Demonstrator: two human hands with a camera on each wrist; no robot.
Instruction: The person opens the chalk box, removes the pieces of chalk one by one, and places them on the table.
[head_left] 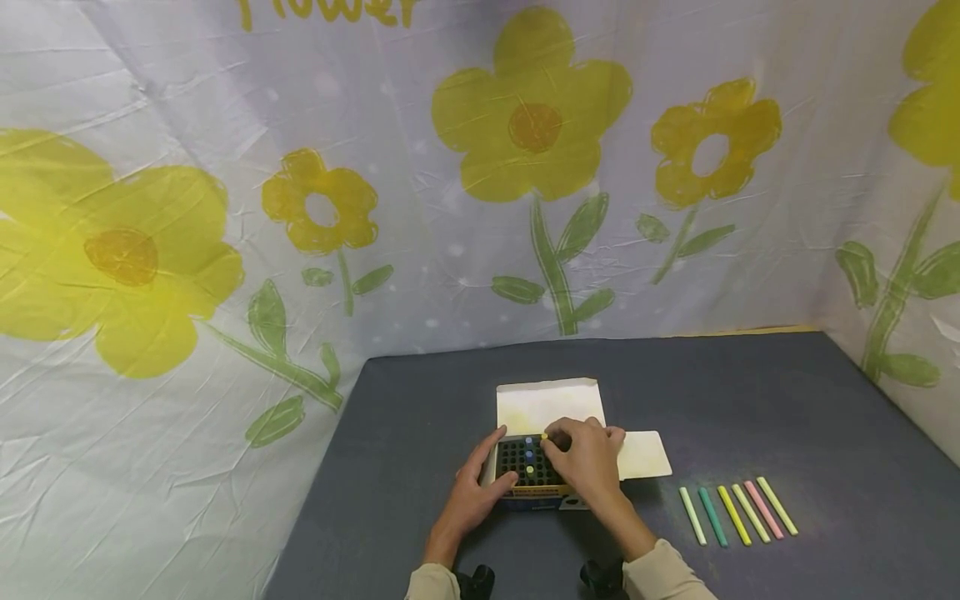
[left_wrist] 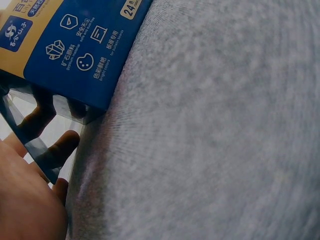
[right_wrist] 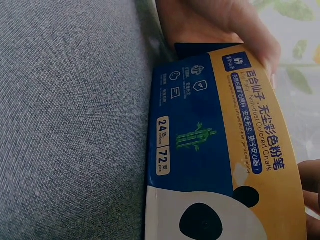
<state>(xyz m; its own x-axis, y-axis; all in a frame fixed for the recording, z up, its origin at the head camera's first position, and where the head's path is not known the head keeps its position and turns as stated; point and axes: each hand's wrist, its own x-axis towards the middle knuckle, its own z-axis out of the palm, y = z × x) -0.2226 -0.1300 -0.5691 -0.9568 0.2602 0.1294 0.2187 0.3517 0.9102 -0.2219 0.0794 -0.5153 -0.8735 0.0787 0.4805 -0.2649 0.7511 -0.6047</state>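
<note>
An open chalk box, blue and yellow with a panda print, stands on the dark table, its black holder full of round holes. My left hand grips its left side, thumb at the near edge and fingers toward the far corner. In the holder stand two blue chalks and a yellow-green chalk. My right hand pinches a yellow chalk at the holder's far side; its lower end is hidden. The right wrist view shows the box front, with part of the right hand above.
Several chalk sticks in white, green, yellow and pink lie in a row on the table, right of the box. The white lid is folded back, and a side flap sticks out right. A flower-printed cloth hangs behind.
</note>
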